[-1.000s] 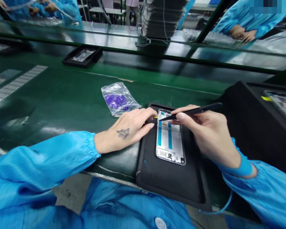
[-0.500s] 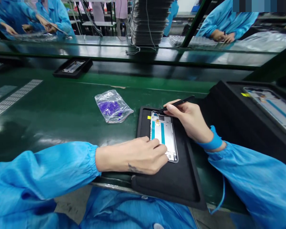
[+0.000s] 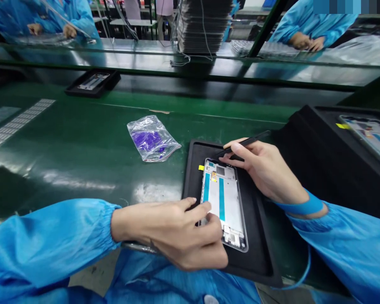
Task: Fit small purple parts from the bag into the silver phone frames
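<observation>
A phone frame (image 3: pixel 224 198) with white back, two teal strips and a small yellow tab lies in a black tray (image 3: pixel 256 253) at the near edge of the green belt. My left hand (image 3: pixel 180 232) is closed, fingertips pinching the frame's left edge near its lower end. My right hand (image 3: pixel 262 169) grips black tweezers (image 3: pixel 250 141) in a pinch, their tips hidden at the frame's top right corner.
A clear bag of purple parts (image 3: pixel 152 138) lies on the green conveyor belt (image 3: pixel 66 147) left of the tray. A larger black tray with another frame (image 3: pixel 367 131) sits at right, a small tray (image 3: pixel 91 82) far left. Other people's hands work beyond the rail.
My left hand has slid from the frame's top left corner down its left edge to the lower end. The right hand with the tweezers stays at the frame's top.
</observation>
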Demonstrator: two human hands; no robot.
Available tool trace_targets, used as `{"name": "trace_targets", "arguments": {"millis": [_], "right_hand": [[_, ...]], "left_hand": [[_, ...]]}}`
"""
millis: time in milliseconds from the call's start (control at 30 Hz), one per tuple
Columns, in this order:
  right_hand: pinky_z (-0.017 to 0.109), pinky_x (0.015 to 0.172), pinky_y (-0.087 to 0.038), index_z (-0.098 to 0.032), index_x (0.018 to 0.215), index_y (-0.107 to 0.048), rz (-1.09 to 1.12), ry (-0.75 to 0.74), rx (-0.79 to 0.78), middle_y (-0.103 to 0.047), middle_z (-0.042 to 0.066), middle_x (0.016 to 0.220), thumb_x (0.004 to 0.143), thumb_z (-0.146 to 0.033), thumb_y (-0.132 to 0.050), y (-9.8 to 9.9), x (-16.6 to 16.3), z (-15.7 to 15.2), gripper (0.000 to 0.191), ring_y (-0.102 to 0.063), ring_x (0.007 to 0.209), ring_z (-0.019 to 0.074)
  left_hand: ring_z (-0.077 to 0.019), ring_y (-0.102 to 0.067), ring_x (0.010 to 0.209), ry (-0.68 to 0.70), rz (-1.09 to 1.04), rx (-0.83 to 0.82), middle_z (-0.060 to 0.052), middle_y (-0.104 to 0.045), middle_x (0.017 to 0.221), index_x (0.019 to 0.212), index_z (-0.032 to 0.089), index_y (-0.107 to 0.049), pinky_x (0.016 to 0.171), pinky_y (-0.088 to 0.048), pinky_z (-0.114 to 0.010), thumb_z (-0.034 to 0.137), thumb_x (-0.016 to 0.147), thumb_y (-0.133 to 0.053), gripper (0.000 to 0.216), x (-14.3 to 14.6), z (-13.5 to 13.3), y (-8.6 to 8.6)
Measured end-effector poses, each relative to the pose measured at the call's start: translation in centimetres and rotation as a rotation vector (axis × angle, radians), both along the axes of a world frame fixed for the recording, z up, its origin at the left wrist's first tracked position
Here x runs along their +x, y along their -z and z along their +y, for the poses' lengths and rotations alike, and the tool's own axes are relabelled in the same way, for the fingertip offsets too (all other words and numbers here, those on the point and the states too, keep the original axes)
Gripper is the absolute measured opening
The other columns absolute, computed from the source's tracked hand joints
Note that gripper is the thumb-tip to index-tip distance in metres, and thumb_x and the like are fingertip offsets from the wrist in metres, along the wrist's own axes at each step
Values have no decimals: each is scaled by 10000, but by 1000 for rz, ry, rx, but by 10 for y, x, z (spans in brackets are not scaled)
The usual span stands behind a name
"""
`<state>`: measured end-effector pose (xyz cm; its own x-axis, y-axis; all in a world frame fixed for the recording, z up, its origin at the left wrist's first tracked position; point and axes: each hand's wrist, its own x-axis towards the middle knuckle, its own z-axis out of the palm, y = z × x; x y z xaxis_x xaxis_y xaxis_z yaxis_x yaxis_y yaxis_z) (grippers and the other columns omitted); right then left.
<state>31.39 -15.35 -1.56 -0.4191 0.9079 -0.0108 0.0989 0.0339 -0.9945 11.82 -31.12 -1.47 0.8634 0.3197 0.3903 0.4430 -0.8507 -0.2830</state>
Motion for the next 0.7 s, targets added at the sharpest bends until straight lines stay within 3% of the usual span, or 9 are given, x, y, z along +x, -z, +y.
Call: {"name": "trace_targets", "arguments": {"millis": [133, 300, 467, 700], "right_hand": [[459, 931, -611, -212, 837, -773, 10, -40, -64, -711, 27, 856, 789, -462, -805, -2, -1, -2, 257, -691, 832, 177], [441, 924, -617, -213, 827, -782, -58, -9, -1, -729, 22, 822, 749, -479, -838, -7, 5, -1, 283, -714, 826, 190], [422, 845, -648, -214, 813, -779, -125, -42, 101, -744, 25, 816, 731, -494, -844, -13, 8, -1, 300, -721, 799, 197], [411, 786, -668, -247, 848, -770, -139, -123, 168, -748, 30, 873, 757, -516, -814, -6, 7, -2, 287, -725, 835, 217]], "left_hand": [[-202, -723, 975, 30, -247, 139, -56, -734, 1002, 1040, 215, -671, 813, -638, -294, 247, 972, -519, 170, -3, 9, 5], [-194, -745, 921, 15, -423, 133, -85, -765, 911, 907, 134, -712, 844, -649, -269, 169, 905, -605, 112, 1, 12, 8], [-214, -752, 913, 11, -464, 143, -92, -768, 900, 894, 118, -717, 825, -660, -288, 132, 865, -650, 74, 4, 11, 9], [-232, -761, 878, -7, -457, 111, -106, -761, 885, 902, 103, -714, 795, -668, -308, 104, 842, -663, 79, 5, 7, 6]]}}
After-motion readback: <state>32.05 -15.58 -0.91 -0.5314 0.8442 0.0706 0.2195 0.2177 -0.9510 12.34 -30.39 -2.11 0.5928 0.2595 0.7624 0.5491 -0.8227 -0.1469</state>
